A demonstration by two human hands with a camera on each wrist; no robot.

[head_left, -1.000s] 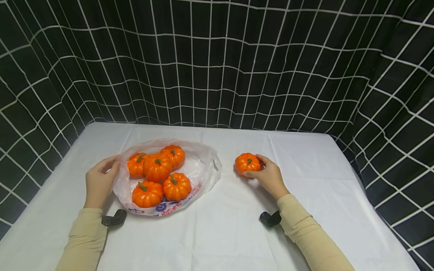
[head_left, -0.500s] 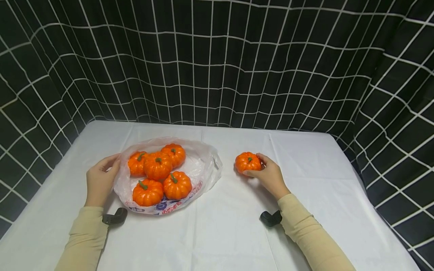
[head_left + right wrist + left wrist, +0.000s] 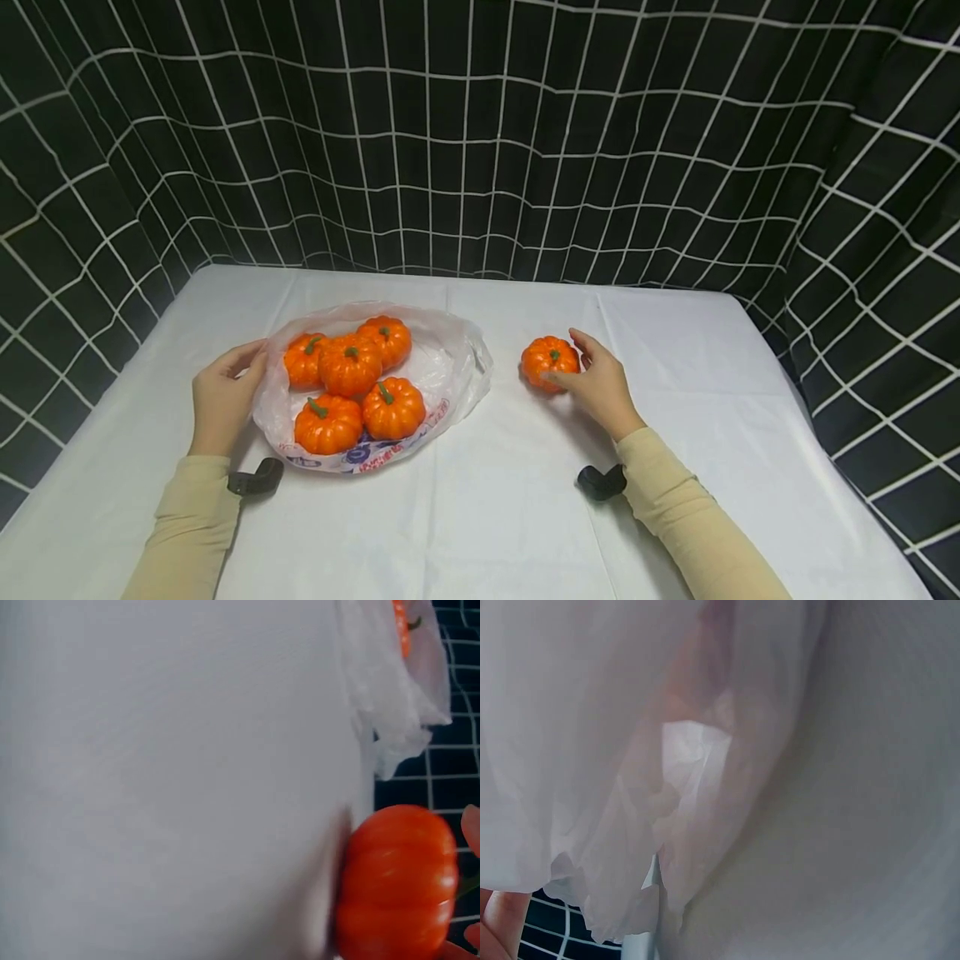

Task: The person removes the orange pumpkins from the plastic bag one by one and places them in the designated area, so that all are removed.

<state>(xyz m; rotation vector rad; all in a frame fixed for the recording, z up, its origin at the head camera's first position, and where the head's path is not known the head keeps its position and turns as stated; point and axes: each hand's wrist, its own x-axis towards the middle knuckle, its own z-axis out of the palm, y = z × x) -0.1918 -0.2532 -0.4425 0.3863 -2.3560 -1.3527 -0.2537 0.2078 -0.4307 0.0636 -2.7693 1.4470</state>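
Observation:
A thin white plastic bag (image 3: pixel 450 367) lies spread with its mouth up, left of the middle in the head view. Several orange toy pumpkins (image 3: pixel 327 425) with green stems rest inside it. My left hand (image 3: pixel 223 396) pinches the bag's left rim; in the left wrist view the bag (image 3: pixel 570 750) fills much of the picture and hides most of that hand. One more pumpkin (image 3: pixel 543 358) sits on the cloth right of the bag. Around its right side my right hand (image 3: pixel 600 387) is spread, thumb overlapping its front and fingers apart from it. The right wrist view shows this pumpkin (image 3: pixel 397 885) up close.
A white cloth (image 3: pixel 510 517) covers the table. Dark curtains (image 3: pixel 480 142) with a white grid stand behind it and at both sides. A black wrist camera (image 3: pixel 258 479) sits on the left wrist, another camera (image 3: pixel 600 483) on the right.
My right fingers have loosened and spread away from the single pumpkin, which stays on the cloth. My left hand keeps its place at the bag's rim.

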